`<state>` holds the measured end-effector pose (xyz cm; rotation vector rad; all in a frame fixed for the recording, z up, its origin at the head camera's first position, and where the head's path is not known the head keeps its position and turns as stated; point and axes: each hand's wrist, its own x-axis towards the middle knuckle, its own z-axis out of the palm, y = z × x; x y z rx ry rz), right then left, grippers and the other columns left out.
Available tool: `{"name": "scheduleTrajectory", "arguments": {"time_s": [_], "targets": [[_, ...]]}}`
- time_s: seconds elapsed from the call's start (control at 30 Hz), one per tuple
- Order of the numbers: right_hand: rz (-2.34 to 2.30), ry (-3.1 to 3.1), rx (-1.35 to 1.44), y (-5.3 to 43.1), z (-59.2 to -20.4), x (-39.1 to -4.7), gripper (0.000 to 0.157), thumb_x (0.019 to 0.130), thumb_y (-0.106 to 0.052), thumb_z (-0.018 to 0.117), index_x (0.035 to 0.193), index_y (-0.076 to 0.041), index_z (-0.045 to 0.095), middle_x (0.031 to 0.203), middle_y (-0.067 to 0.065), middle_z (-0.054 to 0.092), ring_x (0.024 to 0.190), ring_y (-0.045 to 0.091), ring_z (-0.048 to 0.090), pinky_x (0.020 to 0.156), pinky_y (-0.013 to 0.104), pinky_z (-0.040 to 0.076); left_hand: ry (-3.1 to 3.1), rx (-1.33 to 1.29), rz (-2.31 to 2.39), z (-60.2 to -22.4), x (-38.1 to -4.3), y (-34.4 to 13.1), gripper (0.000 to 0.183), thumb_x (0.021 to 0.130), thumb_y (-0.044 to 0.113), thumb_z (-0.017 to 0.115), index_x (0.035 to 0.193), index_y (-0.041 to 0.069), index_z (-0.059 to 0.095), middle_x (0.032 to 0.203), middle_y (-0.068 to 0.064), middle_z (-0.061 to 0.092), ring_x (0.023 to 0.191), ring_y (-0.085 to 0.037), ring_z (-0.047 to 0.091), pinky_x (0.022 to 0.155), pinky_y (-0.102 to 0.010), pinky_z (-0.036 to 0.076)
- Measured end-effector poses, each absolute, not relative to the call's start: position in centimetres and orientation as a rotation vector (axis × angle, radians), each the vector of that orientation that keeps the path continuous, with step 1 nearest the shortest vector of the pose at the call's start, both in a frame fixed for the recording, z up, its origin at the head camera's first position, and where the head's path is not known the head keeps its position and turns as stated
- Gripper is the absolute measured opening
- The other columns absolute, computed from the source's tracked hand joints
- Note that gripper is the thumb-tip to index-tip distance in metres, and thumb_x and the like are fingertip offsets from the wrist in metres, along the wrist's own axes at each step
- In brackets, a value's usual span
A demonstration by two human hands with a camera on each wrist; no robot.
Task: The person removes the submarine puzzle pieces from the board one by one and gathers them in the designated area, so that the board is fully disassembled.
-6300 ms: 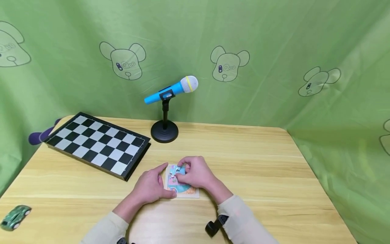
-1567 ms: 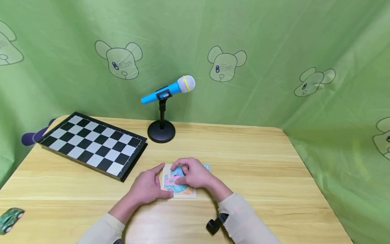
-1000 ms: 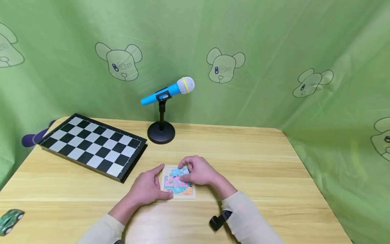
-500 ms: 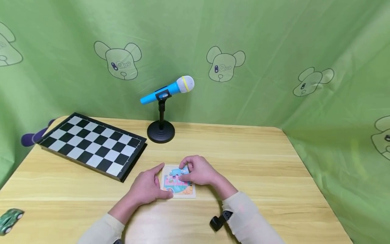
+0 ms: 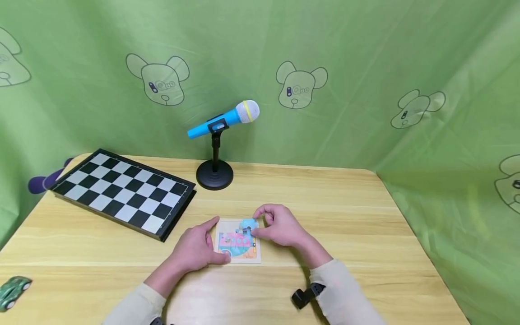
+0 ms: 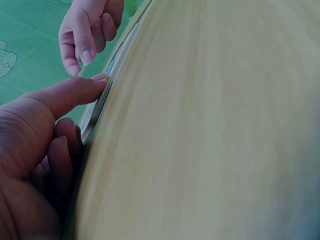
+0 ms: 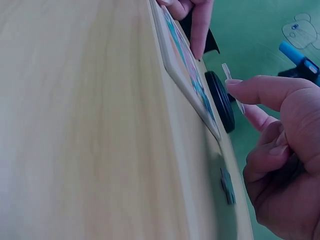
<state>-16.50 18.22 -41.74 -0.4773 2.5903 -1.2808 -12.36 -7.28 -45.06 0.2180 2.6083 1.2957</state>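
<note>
A small jigsaw puzzle [image 5: 237,246] in a pale square tray lies on the table, its upper left part bare. My left hand [image 5: 199,248] holds the tray at its left side, thumb at the lower edge and index finger near the upper left corner. My right hand [image 5: 280,225] pinches a blue puzzle piece [image 5: 247,223] between thumb and index finger over the tray's upper right. In the right wrist view this thin piece [image 7: 227,71] is tilted and raised off the tray. Another puzzle piece [image 7: 227,186] lies on the table beside the tray, hidden in the head view.
A folded chessboard [image 5: 126,194] lies at the back left. Behind the puzzle, a blue toy microphone [image 5: 223,122] stands on a round black base [image 5: 214,175]. A green toy car [image 5: 14,292] sits at the left front. Green cloth [image 5: 325,135] hangs behind the table.
My right hand has moved right over the tray with the blue piece, leaving the tray's upper left bare. The left hand stays at the tray's left side.
</note>
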Motion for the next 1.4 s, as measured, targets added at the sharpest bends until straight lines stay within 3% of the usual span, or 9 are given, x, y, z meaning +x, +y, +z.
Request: {"name": "scheduleTrajectory", "arguments": {"time_s": [0.63,1.4], "targets": [[-1.359,2.652,-0.419,23.2,-41.7,-16.6,0.032,0.076,-0.01,0.087,0.103,-0.007,0.069,0.06,-0.004,0.031,0.053,0.011,0.031,0.063,0.03,0.038,2.623,0.203,1.287,-44.8,-12.4,-7.3,0.114,0.055,0.032,0.098,0.151,0.005,0.043,0.063,-0.001,0.054,0.053,-0.018,0.049,0.052,-0.034,0.038],[-1.295,2.702,-0.376,28.1,-42.5,-16.7,0.034,0.075,-0.01,0.088,0.104,-0.008,0.07,0.061,-0.003,0.032,0.054,0.011,0.031,0.064,0.03,0.038,2.602,0.2,1.316,-45.0,-12.3,-7.4,0.112,0.055,0.033,0.097,0.15,0.005,0.044,0.062,-0.001,0.053,0.052,-0.017,0.048,0.05,-0.033,0.037]]}}
